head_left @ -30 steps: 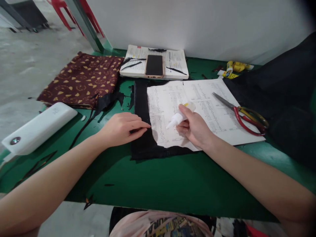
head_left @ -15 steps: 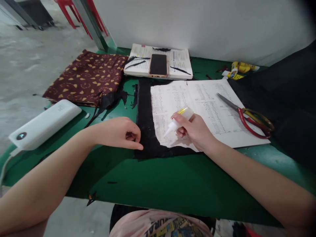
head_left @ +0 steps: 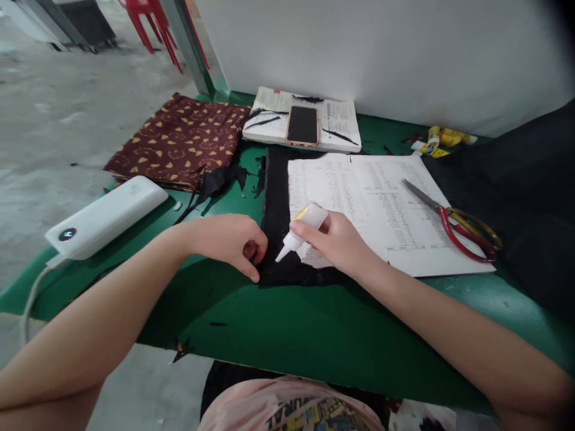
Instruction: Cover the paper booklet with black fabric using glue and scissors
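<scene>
A white glue bottle (head_left: 300, 226) with a yellow label is gripped in my right hand (head_left: 339, 242), its narrow nozzle angled down to the left over the lower left part of the black cloth (head_left: 277, 197). This cloth borders a printed paper sheet (head_left: 368, 203) on the left and lower left. My left hand (head_left: 238, 242) rests at the cloth's left edge, fingers curled and thumb apart from them, with nothing visible between. Scissors with red handles (head_left: 453, 227) lie on the sheet's right side, blades pointing to the back left.
A white power bank (head_left: 108, 218) with a cable lies at left, near folded brown patterned fabric (head_left: 179, 140). Behind, a phone (head_left: 302, 126) sits on an open book (head_left: 341, 129). Yellow tubes (head_left: 442, 137) and dark fabric (head_left: 525, 191) occupy the right of the green table (head_left: 287, 329).
My right hand has moved the bottle left and down, from over the paper to over the black cloth. My left thumb has dropped away from the fingers. The view has shifted slightly.
</scene>
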Demonstrator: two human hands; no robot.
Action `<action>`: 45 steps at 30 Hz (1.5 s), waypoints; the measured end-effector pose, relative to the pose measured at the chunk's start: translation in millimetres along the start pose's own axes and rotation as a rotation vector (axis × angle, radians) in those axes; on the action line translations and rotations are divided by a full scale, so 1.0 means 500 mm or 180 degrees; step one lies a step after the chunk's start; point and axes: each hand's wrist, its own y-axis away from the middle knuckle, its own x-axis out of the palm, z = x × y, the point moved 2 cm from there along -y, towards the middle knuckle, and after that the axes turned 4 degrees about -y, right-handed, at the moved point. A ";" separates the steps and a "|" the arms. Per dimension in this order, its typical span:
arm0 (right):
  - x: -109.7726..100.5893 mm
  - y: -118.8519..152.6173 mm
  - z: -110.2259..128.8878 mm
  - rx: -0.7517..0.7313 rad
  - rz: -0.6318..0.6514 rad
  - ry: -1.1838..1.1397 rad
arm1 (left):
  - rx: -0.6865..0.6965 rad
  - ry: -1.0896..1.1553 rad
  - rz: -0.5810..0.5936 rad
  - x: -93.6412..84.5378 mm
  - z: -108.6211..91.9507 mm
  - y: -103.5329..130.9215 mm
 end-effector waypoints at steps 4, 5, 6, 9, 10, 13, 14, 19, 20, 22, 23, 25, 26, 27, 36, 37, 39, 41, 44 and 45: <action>0.022 -0.013 0.003 -0.0086 -0.0018 0.0171 | -0.0043 0.0169 0.0095 -0.001 -0.001 0.000; 0.027 -0.014 0.000 -0.0122 -0.0033 0.0141 | -0.0058 0.0242 0.0146 -0.001 0.000 0.000; 0.032 -0.013 -0.005 -0.0154 -0.0046 0.0081 | -0.0084 0.0332 0.0202 -0.001 0.002 0.000; 0.042 -0.009 -0.024 -0.0159 -0.0012 -0.0116 | -0.0145 0.0569 0.0333 0.002 0.011 0.001; 0.044 -0.007 -0.030 -0.0132 0.0018 -0.0172 | -0.0133 0.0576 0.0343 0.002 0.013 0.001; 0.043 -0.006 -0.039 -0.0002 0.0004 -0.0439 | -0.0120 0.0399 0.0312 0.003 0.018 0.003; 0.041 -0.007 -0.040 0.0053 -0.0024 -0.0549 | -0.0153 0.0323 0.0287 0.002 0.019 0.004; 0.035 -0.012 -0.040 0.0173 -0.0114 -0.0693 | -0.0252 0.0306 0.0215 -0.001 0.015 0.004; 0.034 -0.013 -0.041 0.0178 -0.0124 -0.0719 | -0.0257 0.0366 0.0233 -0.002 0.014 0.003; 0.031 -0.015 -0.043 0.0206 -0.0191 -0.0908 | -0.0305 0.0483 0.0259 -0.003 0.013 0.002; 0.029 -0.017 -0.044 0.0224 -0.0242 -0.1064 | -0.0338 0.0525 0.0264 -0.004 0.013 0.002; 0.025 -0.021 -0.046 0.0254 -0.0332 -0.1402 | -0.0370 0.0542 0.0249 -0.005 0.015 0.003; 0.022 -0.024 -0.047 0.0264 -0.0362 -0.1544 | -0.0356 0.0530 0.0234 -0.006 0.017 0.004; 0.021 -0.025 -0.047 0.0276 -0.0378 -0.1654 | -0.0328 0.0534 0.0230 -0.007 0.018 0.007; 0.016 -0.031 -0.038 0.0363 -0.0564 -0.2515 | 0.0903 0.0221 -0.1332 -0.009 -0.016 0.002; 0.009 -0.032 -0.033 0.0357 -0.0619 -0.2692 | 0.1031 -0.0009 -0.1456 -0.003 -0.021 -0.005; -0.010 -0.032 -0.019 0.0289 -0.0749 -0.2937 | 0.1139 -0.0396 -0.1479 0.013 -0.029 -0.018; -0.035 -0.029 -0.002 0.0113 -0.0888 -0.2981 | 0.1123 -0.0647 -0.1331 0.030 -0.037 -0.027; -0.076 -0.012 0.018 -0.0300 -0.1119 -0.2611 | 0.1046 -0.0961 -0.1133 0.057 -0.046 -0.032; -0.088 -0.003 0.020 -0.0438 -0.1222 -0.2423 | 0.1021 -0.1080 -0.1095 0.065 -0.048 -0.033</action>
